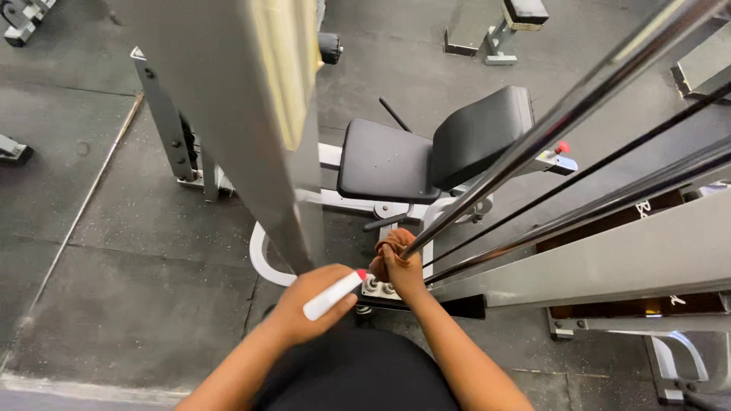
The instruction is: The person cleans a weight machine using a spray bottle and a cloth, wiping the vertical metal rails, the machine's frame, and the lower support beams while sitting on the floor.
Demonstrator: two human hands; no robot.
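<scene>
Head view: white tube [333, 295] diagonal, red tip upper-right.

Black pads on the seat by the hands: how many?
2. The flat seat pad lies left; the tilted back pad rises to its right. Another padded bench at the top edge is partly cut off.

A padded seat [387, 161] is set at mid-scene, with its backrest [481, 131] just to the right. A broad upright post [251, 129] is placed left of the seat. Nearer, a cloth [392, 245] is pressed against a slanting rod [548, 125]; a spray bottle [333, 295] is held just left of it. A bench [502, 23] is seen far off.
</scene>
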